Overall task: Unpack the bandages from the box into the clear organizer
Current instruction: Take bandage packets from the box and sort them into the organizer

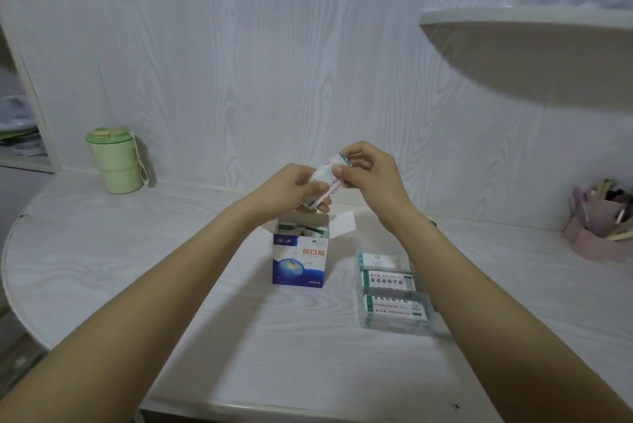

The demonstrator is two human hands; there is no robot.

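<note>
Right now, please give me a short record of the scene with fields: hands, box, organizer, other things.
hands: left hand and right hand both grip one bundle of bandages above the box
box: blue box upright, open, more bandages inside
organizer: clear organizer right of the box, already holds bandages
other things: green cup, pink holder

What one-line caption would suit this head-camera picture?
Both hands, left and right, hold a bandage bundle above the open box, the clear organizer alongside.

White wood-grain wall (pixel 274 63) behind a pale rounded table (pixel 102 268); curved shelf (pixel 531 20) upper right; green cup (pixel 116 162) at left; pink holder (pixel 599 227) at right.
</note>
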